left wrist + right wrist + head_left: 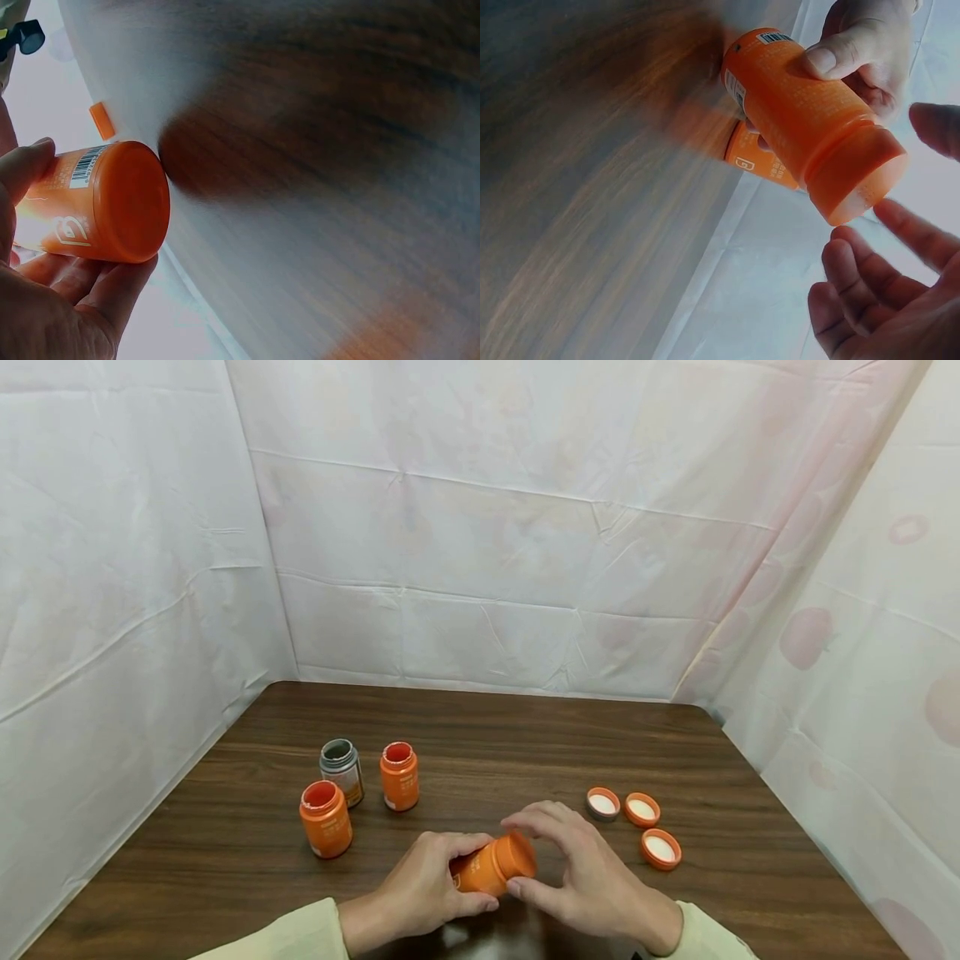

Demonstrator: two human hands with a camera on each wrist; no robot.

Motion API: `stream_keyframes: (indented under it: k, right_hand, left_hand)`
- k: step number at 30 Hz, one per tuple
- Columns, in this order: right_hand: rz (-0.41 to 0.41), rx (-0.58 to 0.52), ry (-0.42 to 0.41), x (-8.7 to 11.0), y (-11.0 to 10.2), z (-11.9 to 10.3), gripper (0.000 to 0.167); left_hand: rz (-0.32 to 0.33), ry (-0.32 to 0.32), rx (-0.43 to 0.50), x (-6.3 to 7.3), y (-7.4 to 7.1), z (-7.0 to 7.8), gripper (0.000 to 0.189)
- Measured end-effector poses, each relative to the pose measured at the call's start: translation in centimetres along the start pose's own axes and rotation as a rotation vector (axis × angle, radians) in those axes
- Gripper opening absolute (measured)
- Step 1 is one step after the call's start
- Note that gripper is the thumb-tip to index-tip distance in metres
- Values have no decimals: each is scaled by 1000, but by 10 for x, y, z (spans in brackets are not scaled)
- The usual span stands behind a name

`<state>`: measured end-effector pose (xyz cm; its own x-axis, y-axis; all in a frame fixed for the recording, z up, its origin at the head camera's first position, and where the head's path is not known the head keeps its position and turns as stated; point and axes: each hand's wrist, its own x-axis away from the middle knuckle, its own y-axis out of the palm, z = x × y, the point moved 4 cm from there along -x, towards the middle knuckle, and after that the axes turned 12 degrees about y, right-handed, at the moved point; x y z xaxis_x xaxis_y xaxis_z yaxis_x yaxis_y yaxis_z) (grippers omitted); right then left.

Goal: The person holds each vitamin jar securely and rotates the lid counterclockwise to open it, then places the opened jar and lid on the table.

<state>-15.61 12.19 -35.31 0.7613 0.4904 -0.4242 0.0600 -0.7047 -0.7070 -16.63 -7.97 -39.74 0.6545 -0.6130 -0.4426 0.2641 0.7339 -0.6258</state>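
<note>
My left hand [427, 887] grips an orange plastic bottle [477, 872] round its body, thumb on the near side. The bottle lies tilted, its orange screw cap [517, 855] pointing right, and the cap is on. In the left wrist view the bottle's round base [133, 202] and a barcode label face the camera. My right hand [585, 870] is spread around the cap, thumb below and fingers above. The right wrist view shows its relaxed fingertips [896, 217] right at the cap's edge, not curled round it.
Left on the dark wooden table [495, 760] stand three uncapped bottles: a grey one [349, 781], an orange one [401, 783] and another orange one [327, 828]. Three upturned caps lie right: a grey-sided cap [603, 805], an orange cap [642, 810] and a nearer orange cap [661, 850]. White curtains [487, 543] enclose the table.
</note>
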Motion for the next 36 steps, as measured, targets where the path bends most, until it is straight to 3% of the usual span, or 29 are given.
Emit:
stream_keyframes:
  k: [9, 13, 23, 36]
  right_hand:
    - [18, 86, 251, 2, 2, 7, 40]
    - [9, 90, 290, 0, 2, 9, 36]
    - [-11, 89, 246, -3, 2, 10, 30]
    - [-14, 32, 50, -1, -1, 3, 44]
  left_hand:
    - [-9, -17, 22, 0, 1, 0, 47]
    - [-15, -26, 35, 0, 1, 0, 48]
    - [-19, -32, 41, 0, 0, -1, 49]
    - [-16, -15, 36, 0, -1, 0, 48]
